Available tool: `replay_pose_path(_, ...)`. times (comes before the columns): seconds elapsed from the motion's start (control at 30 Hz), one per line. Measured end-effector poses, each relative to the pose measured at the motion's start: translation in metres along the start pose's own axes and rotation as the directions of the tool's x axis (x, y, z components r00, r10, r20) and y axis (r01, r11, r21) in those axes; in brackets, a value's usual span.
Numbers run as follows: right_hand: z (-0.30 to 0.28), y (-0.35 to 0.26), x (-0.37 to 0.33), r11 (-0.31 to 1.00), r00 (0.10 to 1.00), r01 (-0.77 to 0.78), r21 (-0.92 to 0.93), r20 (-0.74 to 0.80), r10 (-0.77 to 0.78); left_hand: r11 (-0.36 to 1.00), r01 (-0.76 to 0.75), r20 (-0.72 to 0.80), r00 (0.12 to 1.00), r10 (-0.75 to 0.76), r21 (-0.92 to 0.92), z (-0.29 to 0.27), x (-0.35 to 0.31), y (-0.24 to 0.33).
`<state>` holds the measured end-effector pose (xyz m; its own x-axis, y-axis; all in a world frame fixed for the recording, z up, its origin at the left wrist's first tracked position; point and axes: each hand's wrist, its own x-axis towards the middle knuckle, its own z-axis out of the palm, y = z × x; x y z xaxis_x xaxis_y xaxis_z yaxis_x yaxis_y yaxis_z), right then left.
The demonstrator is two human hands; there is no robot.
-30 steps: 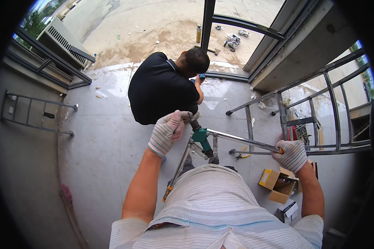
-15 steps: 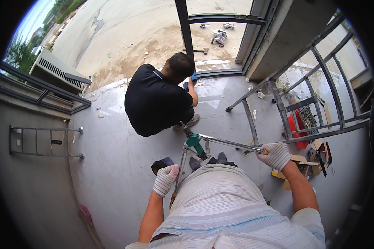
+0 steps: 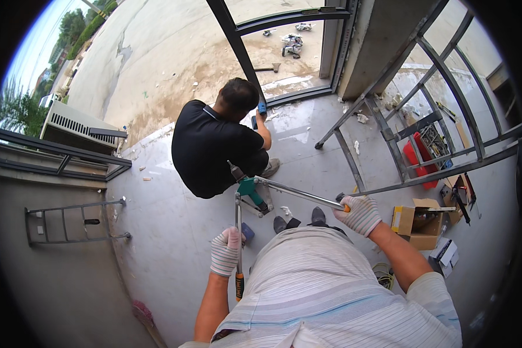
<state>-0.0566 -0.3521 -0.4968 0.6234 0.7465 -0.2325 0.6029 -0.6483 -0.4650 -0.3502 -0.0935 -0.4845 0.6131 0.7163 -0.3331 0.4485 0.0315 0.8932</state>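
Observation:
A two-armed hand riveter (image 3: 248, 188) with a green head and long metal arms is in front of me, its nose pointing up and away. Its arms stand wide apart. My right hand (image 3: 358, 214), in a striped knit glove, is closed around the orange grip at the end of the right arm. My left hand (image 3: 225, 253), gloved alike, is closed on the metal shaft of the left arm, above its black-and-orange grip (image 3: 239, 286). Near the riveter's nose, a co-worker in black (image 3: 209, 145) crouches with a blue-and-black tool (image 3: 261, 109) at the door frame's foot.
A metal ladder (image 3: 383, 139) leans at the right, with a red toolbox (image 3: 419, 159) behind its rungs. Closer in are an open cardboard box (image 3: 426, 226) and a coiled cable (image 3: 384, 275). Another ladder (image 3: 78, 221) is by the left wall. Outside, an axe (image 3: 268, 68) lies past the threshold.
The riveter has moved left and away from my body, both hands still on it. My right hand has shifted left. The view has turned slightly, and the co-worker stays crouched.

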Motion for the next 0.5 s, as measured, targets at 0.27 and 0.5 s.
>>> replay_pose_path(0.27,-0.004,0.021,0.005,1.000,1.000,0.006,-0.012,0.017,-0.006,0.992,0.120,0.040,0.992,-0.121,0.028,0.016,0.010,-0.004)
replay_pose_path(0.5,-0.007,0.016,0.005,0.993,0.967,-0.120,0.010,0.228,0.115,0.989,0.138,0.065,0.988,-0.142,0.056,0.018,0.012,-0.020)
